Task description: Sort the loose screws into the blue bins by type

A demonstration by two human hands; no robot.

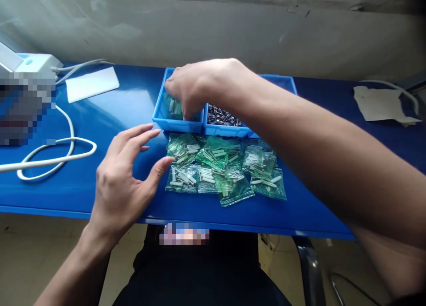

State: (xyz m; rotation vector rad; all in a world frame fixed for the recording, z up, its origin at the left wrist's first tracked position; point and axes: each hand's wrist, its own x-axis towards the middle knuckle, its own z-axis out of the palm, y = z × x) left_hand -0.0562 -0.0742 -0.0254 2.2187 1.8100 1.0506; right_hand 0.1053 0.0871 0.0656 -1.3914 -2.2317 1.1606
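Our right hand [196, 86] reaches into the left blue bin [176, 126], down among green zip bags [173, 107], its grip hidden; our left hand [124, 177] hovers spread wide, just beside the pile of bags [206, 168] on the bench [83, 195].

Black top [199, 272], bare forearms [333, 168]

Right hand [191, 90] down, left hand [121, 186] open

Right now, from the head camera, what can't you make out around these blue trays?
Head view:
- Inside of the blue tray: mostly hidden by the right hand.
- Metal parts in the second blue tray: too small to identify.
- White device: cut off by the left edge and partly covered by a pixelated blur.
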